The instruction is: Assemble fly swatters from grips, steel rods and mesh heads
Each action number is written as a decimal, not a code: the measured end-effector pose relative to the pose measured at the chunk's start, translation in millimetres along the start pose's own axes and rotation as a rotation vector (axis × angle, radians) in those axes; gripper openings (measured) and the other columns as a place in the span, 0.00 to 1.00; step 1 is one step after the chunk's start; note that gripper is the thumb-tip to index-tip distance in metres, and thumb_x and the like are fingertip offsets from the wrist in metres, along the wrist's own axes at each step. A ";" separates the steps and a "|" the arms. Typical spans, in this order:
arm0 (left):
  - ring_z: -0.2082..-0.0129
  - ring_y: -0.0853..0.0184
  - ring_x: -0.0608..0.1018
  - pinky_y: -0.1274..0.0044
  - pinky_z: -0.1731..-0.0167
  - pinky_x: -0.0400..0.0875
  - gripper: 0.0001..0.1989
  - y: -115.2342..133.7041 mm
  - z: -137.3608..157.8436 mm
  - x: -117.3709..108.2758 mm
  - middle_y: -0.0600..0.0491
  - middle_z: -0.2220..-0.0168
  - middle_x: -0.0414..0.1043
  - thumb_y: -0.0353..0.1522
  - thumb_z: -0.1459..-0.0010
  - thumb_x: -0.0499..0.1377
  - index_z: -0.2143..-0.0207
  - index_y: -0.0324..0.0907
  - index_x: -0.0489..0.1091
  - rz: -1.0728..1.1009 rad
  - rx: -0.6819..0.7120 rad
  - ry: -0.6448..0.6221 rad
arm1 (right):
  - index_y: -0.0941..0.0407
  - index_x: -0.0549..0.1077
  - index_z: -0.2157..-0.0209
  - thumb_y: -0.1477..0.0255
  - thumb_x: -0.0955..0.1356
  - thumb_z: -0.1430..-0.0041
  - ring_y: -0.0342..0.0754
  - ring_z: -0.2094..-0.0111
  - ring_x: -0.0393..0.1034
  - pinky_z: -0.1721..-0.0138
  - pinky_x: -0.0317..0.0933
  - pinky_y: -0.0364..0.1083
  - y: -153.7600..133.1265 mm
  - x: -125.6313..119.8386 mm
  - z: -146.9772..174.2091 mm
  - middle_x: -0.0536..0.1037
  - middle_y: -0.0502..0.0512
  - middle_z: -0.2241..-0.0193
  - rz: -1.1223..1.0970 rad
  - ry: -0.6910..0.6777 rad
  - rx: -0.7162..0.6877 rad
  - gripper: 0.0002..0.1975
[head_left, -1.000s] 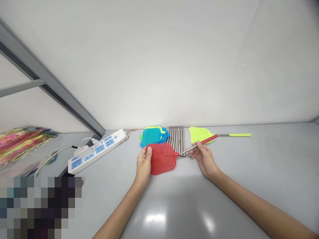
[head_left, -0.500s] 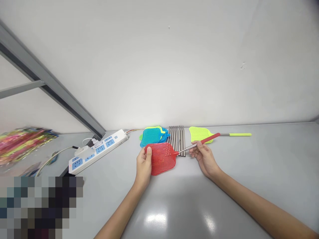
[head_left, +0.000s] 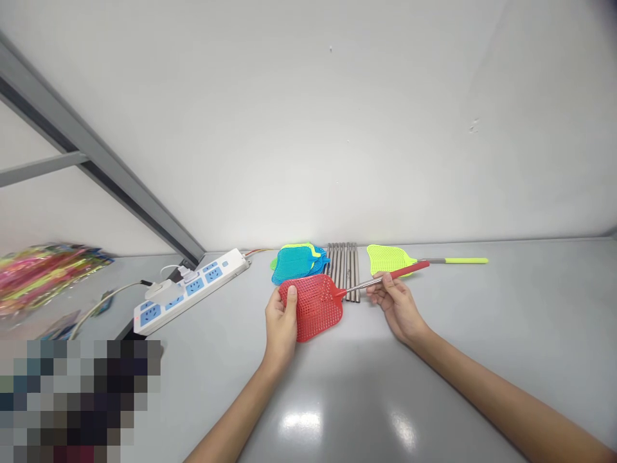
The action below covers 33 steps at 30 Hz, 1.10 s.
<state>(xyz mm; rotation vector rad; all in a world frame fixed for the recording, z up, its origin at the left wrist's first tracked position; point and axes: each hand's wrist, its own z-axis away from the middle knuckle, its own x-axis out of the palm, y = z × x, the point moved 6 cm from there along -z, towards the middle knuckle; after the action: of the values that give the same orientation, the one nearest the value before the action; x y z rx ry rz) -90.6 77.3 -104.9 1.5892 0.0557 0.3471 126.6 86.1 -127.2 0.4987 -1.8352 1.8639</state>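
A red fly swatter (head_left: 318, 312) with a metal shaft and red grip is held level above the table between both hands. My left hand (head_left: 282, 321) is closed on the left edge of its mesh head, thumb on top. My right hand (head_left: 395, 305) pinches the shaft close to the red grip. Behind the red head lies a stack of blue and yellow-green swatter heads (head_left: 294, 263). Several metal rods (head_left: 349, 267) lie side by side right of the stack, partly covered by the red swatter. A yellow-green fly swatter (head_left: 388, 258) rests farther right, its neck partly hidden.
A white power strip (head_left: 193, 289) with plugs and cables lies on the left of the grey table (head_left: 482, 354). Colourful plastic-wrapped items (head_left: 53, 270) are at the far left beyond a metal frame (head_left: 120, 167). A pale wall (head_left: 347, 128) rises along the back edge.
The red swatter's head has tilted slightly and shifted a little right with my left hand. My right hand keeps its pinch on the shaft. The view has shifted slightly.
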 end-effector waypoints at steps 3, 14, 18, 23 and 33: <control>0.66 0.65 0.73 0.75 0.64 0.66 0.16 -3.0 1.5 0.2 0.49 0.66 0.72 0.42 0.50 0.55 0.65 0.38 0.66 -0.011 -0.002 0.006 | 0.56 0.69 0.71 0.61 0.65 0.51 0.45 0.76 0.66 0.76 0.57 0.43 0.1 -0.7 -0.1 0.73 0.53 0.79 0.018 0.013 -0.003 0.13; 0.67 0.65 0.73 0.74 0.64 0.65 0.16 0.3 4.8 -3.4 0.49 0.67 0.71 0.42 0.50 0.55 0.67 0.38 0.66 -0.096 0.047 0.077 | 0.56 0.69 0.70 0.63 0.65 0.49 0.44 0.75 0.66 0.76 0.57 0.43 -1.8 2.0 1.7 0.73 0.53 0.78 0.033 -0.001 -0.021 0.11; 0.65 0.65 0.72 0.75 0.63 0.64 0.16 -2.2 5.6 -2.5 0.49 0.67 0.71 0.42 0.50 0.55 0.67 0.38 0.66 -0.110 0.050 0.057 | 0.56 0.69 0.71 0.61 0.65 0.50 0.45 0.76 0.67 0.76 0.57 0.43 -1.5 0.9 1.2 0.73 0.52 0.80 0.056 0.002 -0.014 0.12; 0.65 0.65 0.72 0.76 0.63 0.64 0.15 -5.2 6.1 -1.4 0.50 0.67 0.71 0.42 0.48 0.53 0.67 0.39 0.66 -0.129 0.057 0.033 | 0.56 0.69 0.71 0.61 0.65 0.50 0.44 0.76 0.66 0.76 0.57 0.42 -0.1 0.4 -0.2 0.73 0.52 0.80 0.044 -0.009 -0.013 0.12; 0.65 0.65 0.72 0.74 0.62 0.64 0.16 -7.0 5.8 -2.0 0.50 0.68 0.71 0.42 0.49 0.53 0.66 0.38 0.66 -0.133 0.037 0.044 | 0.56 0.68 0.70 0.63 0.65 0.49 0.43 0.76 0.66 0.76 0.57 0.42 0.1 2.3 1.0 0.73 0.52 0.80 0.032 -0.022 -0.014 0.11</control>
<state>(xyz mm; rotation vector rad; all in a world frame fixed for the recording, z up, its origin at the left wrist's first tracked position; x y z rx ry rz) -89.8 71.6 -112.2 1.6056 0.2024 0.2786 124.7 85.3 -126.0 0.4894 -1.8802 1.8725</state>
